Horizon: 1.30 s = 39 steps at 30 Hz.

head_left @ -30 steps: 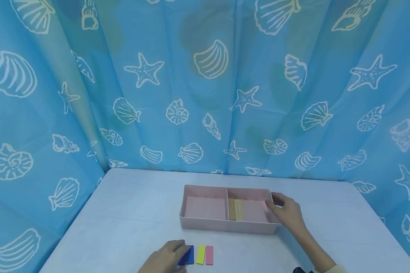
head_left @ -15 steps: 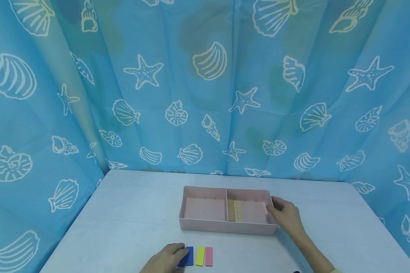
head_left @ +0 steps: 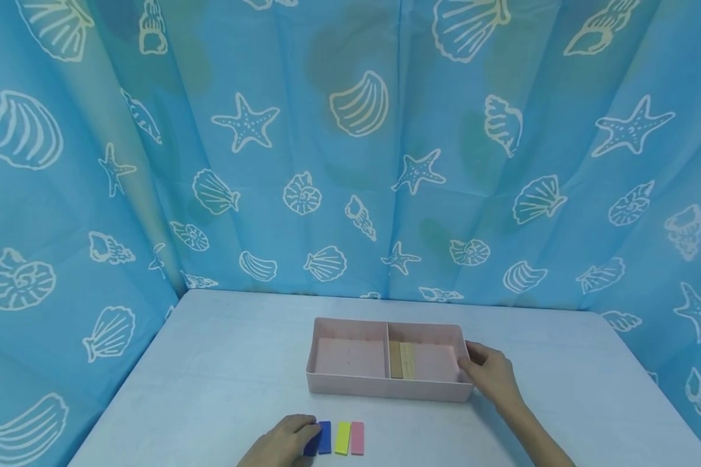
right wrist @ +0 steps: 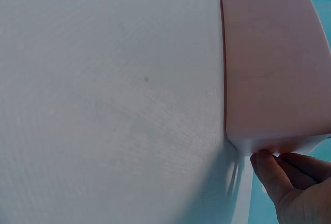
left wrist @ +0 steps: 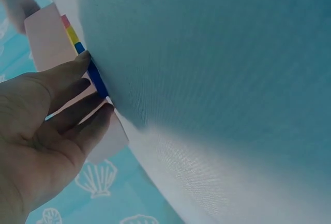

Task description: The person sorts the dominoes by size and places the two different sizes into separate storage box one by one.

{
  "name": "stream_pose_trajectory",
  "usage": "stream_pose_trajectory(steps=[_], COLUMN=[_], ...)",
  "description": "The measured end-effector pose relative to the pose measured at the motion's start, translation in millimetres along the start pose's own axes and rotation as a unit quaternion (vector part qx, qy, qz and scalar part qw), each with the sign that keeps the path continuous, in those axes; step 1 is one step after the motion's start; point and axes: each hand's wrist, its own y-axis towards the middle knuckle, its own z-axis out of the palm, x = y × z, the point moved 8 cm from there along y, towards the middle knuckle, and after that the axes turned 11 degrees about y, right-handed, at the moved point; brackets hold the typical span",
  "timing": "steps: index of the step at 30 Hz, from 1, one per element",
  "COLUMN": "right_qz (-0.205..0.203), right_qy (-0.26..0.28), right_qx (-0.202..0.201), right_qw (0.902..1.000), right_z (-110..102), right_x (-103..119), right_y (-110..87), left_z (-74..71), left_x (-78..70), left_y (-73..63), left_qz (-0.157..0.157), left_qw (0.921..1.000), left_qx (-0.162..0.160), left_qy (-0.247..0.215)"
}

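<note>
In the head view my left hand (head_left: 283,441) lies at the front of the table. Its thumb and fingers pinch the ends of a thin dark blue block (left wrist: 97,80), seen best in the left wrist view. A second blue block (head_left: 324,437) stands just right of it, then a yellow block (head_left: 343,438) and a pink block (head_left: 357,438), side by side. My right hand (head_left: 493,373) holds the right end of a pink two-compartment box (head_left: 385,387), thumb at the rim. Against the divider in the right compartment are a tan block (head_left: 396,360) and a pale yellow block (head_left: 407,360).
The box's divider (head_left: 387,350) separates the two compartments. A white cloth (head_left: 222,363) covers the table. Behind and beside it hangs a blue curtain (head_left: 350,162) printed with shells and starfish.
My left fingers have drawn in around the left blue block, and it now looks darker beside its neighbour. My right hand has slid slightly toward me along the box's end.
</note>
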Motion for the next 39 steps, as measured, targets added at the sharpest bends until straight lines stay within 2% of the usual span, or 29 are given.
stream_pose_trajectory(steps=[15,21,29,39], right_qz=[0.006,0.014,0.018,0.021], right_qy=[0.011,0.016,0.017,0.020], right_qx=[-0.003,-0.002,-0.003,-0.001], right_qw=[0.9999,0.9998,0.9997,0.9996], right_z=[0,0,1,2], right_x=[-3,-6,-8,-9], right_y=[1.8,1.5,1.7,1.0], left_z=[-7.2,-8.0,-14.9,-20.9], left_x=[1.9,5.3,4.8,2.3], left_y=[0.0,-0.2,-3.4,-4.7], left_qz=[0.011,0.007,0.031,0.024], left_qw=[0.9992,0.9991,0.9961,0.9966], left_qx=[-0.039,-0.039,-0.082,-0.077], left_qy=[-0.001,-0.019,-0.014,-0.018])
